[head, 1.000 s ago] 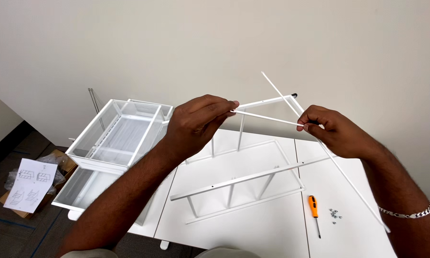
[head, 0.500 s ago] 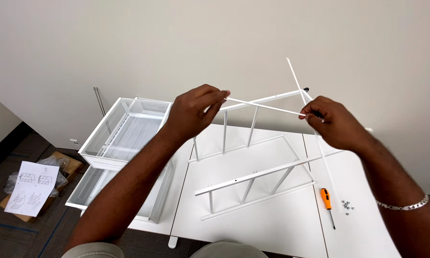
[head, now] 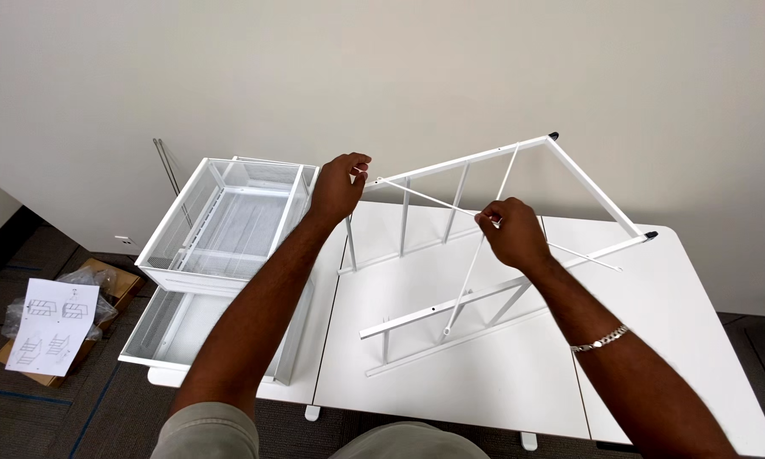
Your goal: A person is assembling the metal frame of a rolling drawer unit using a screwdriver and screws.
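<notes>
My left hand [head: 338,185] pinches the end of a thin white metal rod [head: 425,197] up near the top left corner of a white metal frame [head: 484,157]. The rod crosses a second thin rod [head: 476,255], and my right hand [head: 514,234] grips them where they cross. The frame stands tilted on the white table [head: 688,340], its side rails [head: 450,308] resting on the tabletop. A bracelet is on my right wrist.
Two white mesh drawers [head: 229,221] are stacked at the table's left end. A printed instruction sheet [head: 51,325] lies on a cardboard box with plastic wrap on the floor to the left. A plain wall stands behind the table.
The view has dropped and shifted so the whole frame and table show. My hands have spread apart along the crossed rods, the left one to the frame's corner.
</notes>
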